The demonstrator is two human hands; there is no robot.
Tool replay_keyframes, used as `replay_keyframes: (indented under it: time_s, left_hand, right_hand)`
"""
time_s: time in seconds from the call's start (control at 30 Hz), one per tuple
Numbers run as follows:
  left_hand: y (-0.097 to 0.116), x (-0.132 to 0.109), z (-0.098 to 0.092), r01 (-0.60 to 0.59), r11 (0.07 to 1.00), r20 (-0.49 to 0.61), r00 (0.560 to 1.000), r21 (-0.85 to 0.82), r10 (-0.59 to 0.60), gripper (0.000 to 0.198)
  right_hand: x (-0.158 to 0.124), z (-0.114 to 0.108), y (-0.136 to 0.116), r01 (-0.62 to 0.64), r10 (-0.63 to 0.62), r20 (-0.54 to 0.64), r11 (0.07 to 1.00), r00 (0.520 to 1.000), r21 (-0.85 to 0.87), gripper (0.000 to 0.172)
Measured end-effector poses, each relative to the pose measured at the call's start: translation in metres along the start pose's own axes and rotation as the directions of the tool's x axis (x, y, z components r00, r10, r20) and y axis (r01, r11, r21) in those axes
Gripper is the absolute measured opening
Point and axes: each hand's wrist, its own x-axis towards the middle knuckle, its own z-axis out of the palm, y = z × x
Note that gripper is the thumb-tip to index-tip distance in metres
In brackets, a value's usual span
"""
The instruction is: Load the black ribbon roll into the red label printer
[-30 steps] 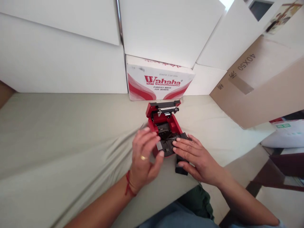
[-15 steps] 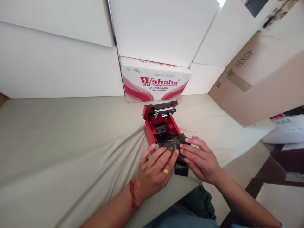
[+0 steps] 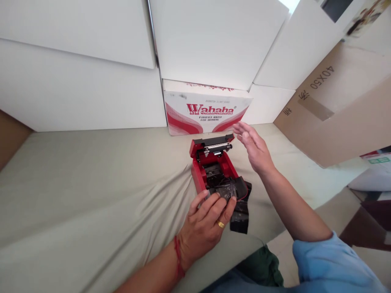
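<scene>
Gold ring [image 3: 220, 224] is on the left hand [image 3: 201, 230], whose bent fingers lie upon the glossy black film [image 3: 227, 190] at the front of the red, box-shaped machine [image 3: 199, 179]; the thumb is hidden, so I cannot tell if they pinch. The right hand [image 3: 255, 149] holds nothing, its fingers extended beside the raised red-and-black lid [image 3: 210, 141]. The machine stands on pale green cloth [image 3: 100, 195], just before the white-and-red "Wahaha" carton [image 3: 183, 118]. Brown cardboard [image 3: 339, 122] is farther right.

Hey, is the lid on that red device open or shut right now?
Open: the lid stands raised at the far end of the red device, exposing its inside.
</scene>
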Motion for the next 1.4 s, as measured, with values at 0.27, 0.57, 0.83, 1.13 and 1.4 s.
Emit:
replay_keyframes:
  time_s: [0.27,0.57,0.83,1.13,1.4]
  left_hand:
    - [-0.001,-0.002,0.000,-0.001,1.000,0.003,1.000,0.002,0.001,0.039]
    - [-0.002,-0.005,0.000,-0.006,1.000,0.005,1.000,0.025,0.006,0.040]
    - [-0.002,-0.004,-0.003,0.020,1.000,-0.004,1.000,-0.023,-0.020,0.042]
    - [-0.047,0.003,-0.014,0.272,0.927,0.038,0.962,-0.258,-0.272,0.041]
    - [-0.054,0.001,-0.007,0.273,0.920,0.011,0.960,-0.280,-0.281,0.030]
  right_hand:
    - [-0.006,0.004,-0.024,0.119,-0.113,0.107,0.992,0.988,-0.051,0.059]
    - [-0.065,-0.024,-0.027,0.376,-0.298,0.294,0.889,0.908,-0.261,0.036]
    - [-0.095,-0.016,-0.011,0.431,-0.347,0.287,0.843,0.893,-0.323,0.032]
    - [-0.098,-0.006,-0.013,0.302,-0.271,0.145,0.912,0.952,-0.278,0.035]
    - [-0.104,-0.001,-0.009,0.281,-0.262,0.104,0.919,0.960,-0.275,0.034]
